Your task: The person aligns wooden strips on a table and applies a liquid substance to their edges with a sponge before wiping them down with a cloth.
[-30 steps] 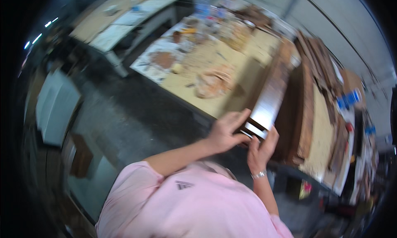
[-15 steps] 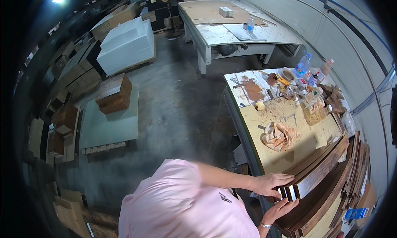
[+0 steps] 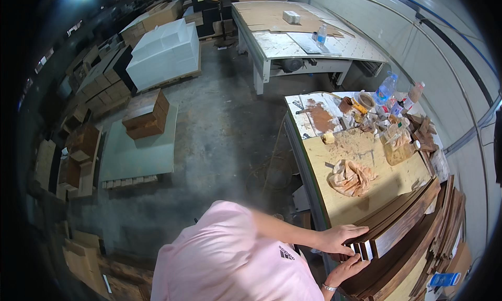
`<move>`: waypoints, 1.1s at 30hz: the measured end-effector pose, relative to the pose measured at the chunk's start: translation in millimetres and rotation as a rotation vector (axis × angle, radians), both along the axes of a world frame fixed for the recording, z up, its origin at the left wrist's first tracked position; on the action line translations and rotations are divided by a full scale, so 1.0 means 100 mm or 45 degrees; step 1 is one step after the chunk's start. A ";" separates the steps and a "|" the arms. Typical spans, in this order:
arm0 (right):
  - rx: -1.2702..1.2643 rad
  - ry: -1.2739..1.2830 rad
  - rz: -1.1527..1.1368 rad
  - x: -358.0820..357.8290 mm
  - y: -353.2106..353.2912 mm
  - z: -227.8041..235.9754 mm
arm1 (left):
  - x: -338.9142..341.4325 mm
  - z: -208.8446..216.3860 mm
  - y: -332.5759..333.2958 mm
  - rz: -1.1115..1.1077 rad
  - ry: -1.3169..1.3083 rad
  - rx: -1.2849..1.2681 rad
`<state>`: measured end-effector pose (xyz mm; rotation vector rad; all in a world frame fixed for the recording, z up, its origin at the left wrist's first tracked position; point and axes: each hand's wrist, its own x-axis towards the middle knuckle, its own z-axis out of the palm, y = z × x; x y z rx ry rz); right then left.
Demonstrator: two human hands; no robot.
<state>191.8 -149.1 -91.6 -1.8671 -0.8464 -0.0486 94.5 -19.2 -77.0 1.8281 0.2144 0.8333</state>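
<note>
dark wood boards point(image 3: 402, 222): stacked on edge of surface point(image 3: 387, 181), near ends between both hands | left hand point(image 3: 342, 238): fingers curled over board ends | right hand point(image 3: 349, 269): gripping them from below | crumpled cloth point(image 3: 349, 176): beyond left hand

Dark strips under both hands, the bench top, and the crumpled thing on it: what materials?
Dark strips: likely wood or veneered board; brown streaked grain, paler cut ends by the left hand and right hand. Bench top: looks like raw plywood or fibreboard, matte tan, stained. Crumpled thing: seemingly cloth or paper, soft folds.
</note>
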 end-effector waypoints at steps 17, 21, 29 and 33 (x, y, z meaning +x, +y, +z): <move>-0.044 -0.046 0.097 -0.15 0.08 0.21 | -0.17 -0.02 0.10 -0.103 0.112 -0.225; -0.053 -0.055 0.000 -0.12 0.06 0.19 | -0.12 -0.01 0.06 0.008 0.103 -0.028; 0.006 0.164 0.092 -0.24 -0.04 0.14 | -0.15 -0.03 0.01 0.054 0.117 -0.068; -0.003 0.163 0.093 -0.39 -0.15 0.02 | -0.28 -0.02 0.01 -0.090 0.193 -0.129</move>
